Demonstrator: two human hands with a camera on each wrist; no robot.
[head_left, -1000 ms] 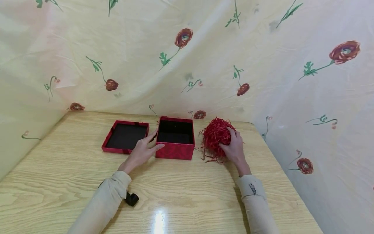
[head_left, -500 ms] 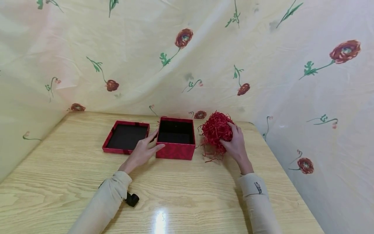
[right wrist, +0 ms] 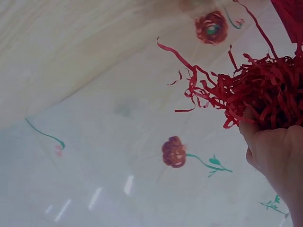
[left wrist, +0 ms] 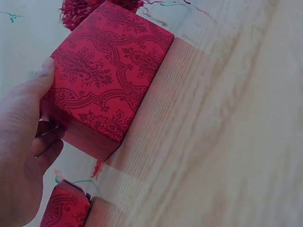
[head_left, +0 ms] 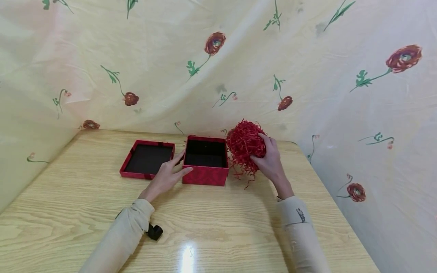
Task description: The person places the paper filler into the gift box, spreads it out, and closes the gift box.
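Note:
A red patterned gift box (head_left: 205,176) with a black inside stands on the table, its top uncovered. My left hand (head_left: 164,176) holds it at the left front corner, the thumb (left wrist: 46,71) on the front face and the fingers against the left side. To the right of the box, my right hand (head_left: 269,157) grips a big clump of red shredded paper (head_left: 244,142) from its right side. The clump is held above the table, with loose strands dangling. In the right wrist view the shredded paper (right wrist: 265,90) hides most of the fingertips.
The box's shallow lid (head_left: 146,159) lies left of the box, black inside up, partly behind my left hand. A black object (head_left: 154,232) shows beside my left sleeve. Flower-patterned cloth (head_left: 153,68) hangs behind the wooden table (head_left: 218,220) and along its sides.
My right hand has lifted the shredded paper off the table and moved it left, closer to the box. My left hand, the box and the lid have stayed in place.

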